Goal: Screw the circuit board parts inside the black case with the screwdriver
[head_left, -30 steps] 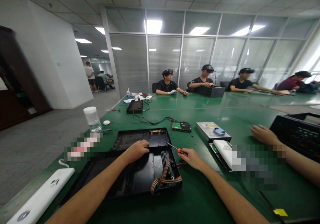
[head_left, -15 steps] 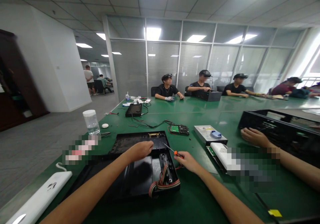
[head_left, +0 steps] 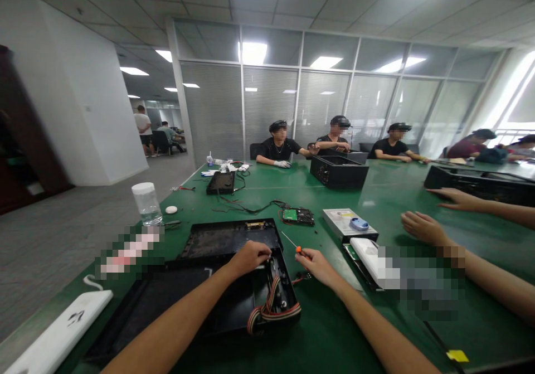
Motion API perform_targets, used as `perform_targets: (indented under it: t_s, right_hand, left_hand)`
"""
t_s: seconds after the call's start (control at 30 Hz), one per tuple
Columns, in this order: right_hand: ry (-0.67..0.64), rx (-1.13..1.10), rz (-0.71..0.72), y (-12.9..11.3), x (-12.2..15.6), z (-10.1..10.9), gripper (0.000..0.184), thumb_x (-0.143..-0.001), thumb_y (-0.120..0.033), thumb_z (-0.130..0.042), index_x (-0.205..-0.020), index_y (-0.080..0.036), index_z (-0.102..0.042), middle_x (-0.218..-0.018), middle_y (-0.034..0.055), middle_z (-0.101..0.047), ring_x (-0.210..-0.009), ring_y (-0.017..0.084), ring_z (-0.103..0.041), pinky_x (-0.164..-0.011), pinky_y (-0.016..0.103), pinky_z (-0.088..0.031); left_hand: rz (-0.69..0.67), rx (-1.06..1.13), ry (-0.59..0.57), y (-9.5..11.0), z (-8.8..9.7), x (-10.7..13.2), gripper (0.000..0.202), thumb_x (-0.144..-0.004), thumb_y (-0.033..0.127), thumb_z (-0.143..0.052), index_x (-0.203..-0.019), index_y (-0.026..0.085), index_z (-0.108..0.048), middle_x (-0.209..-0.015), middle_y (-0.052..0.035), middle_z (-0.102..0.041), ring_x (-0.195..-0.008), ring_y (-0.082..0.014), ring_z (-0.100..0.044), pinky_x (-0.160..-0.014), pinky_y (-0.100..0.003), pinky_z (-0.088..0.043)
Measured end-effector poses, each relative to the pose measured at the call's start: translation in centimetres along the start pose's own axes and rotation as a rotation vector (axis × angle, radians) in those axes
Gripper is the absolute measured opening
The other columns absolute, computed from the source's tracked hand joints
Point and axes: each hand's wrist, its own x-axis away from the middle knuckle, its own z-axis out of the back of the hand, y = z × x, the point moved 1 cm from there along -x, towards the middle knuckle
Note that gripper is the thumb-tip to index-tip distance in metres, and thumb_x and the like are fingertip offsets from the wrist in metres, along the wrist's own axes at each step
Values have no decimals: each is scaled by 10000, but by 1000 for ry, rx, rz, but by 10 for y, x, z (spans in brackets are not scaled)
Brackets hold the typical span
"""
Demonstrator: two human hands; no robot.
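My right hand is closed round the orange handle of a screwdriver. The screwdriver's thin shaft points up and left, its tip in the air near the right edge of a shallow black case. Over that case's inner right side, my left hand has its fingers curled together. What they pinch, if anything, is too small to make out. A striped ribbon cable loops out of the case just below that hand. Behind lies a flat black panel with a brass-coloured piece on it, partly hidden by my left hand.
Right of my hands sit a metal drive box with a blue round piece and a white device. A circuit board lies ahead. A clear jar stands left. A neighbour's hands reach in from the right.
My left hand has lowered into the case's right side. My right hand has shifted slightly right with the screwdriver. Across the table, one black case came forward; the neighbour's moved away.
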Motion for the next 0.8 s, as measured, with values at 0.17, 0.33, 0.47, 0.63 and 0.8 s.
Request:
perform_targets:
  t_s: [0.17,0.33,0.47,0.63,0.8]
  right_hand:
    - [-18,17,13,-4,1,-1,372,-746,-508,-445,-639,-152,-468,-532,-52,-343,-504,81,-316,-471,208,-251]
    - [15,10,-19,-1,0,4,378,-731,-523,-452,-635,-158,-462,-520,-57,-335,-490,78,-304,-464,209,-248]
    - [14,11,-26,0,0,4,373,-739,-520,-445,-641,-159,-451,-527,-59,-324,-490,76,-299,-468,209,-247]
    - [25,60,-5,-3,0,6,367,-741,-504,-445,-634,-155,-477,-532,-51,-351,-510,86,-327,-484,215,-256]
    - [99,-13,26,-6,3,12,294,-724,-401,-471,-894,-167,-523,-786,19,-528,-685,144,-469,-597,244,-365]
  left_hand:
    - [-16,-49,15,-7,-7,1,187,-805,242,-511,-913,169,-644,-908,-35,-652,-859,-145,-576,-819,-248,-403]
    - [-8,-23,73,-4,-8,1,196,-821,229,-479,-908,171,-645,-910,-31,-652,-867,-138,-573,-816,-246,-407]
    - [-24,-55,63,-2,-8,1,173,-808,205,-490,-867,167,-648,-888,-29,-650,-841,-142,-563,-815,-255,-401]
    - [-59,-114,-1,-2,-6,3,177,-813,190,-467,-884,155,-626,-882,-43,-632,-843,-147,-541,-807,-258,-392]
    - [-75,-130,-6,-1,-5,5,146,-804,187,-471,-861,150,-601,-859,-48,-605,-833,-150,-521,-798,-264,-385]
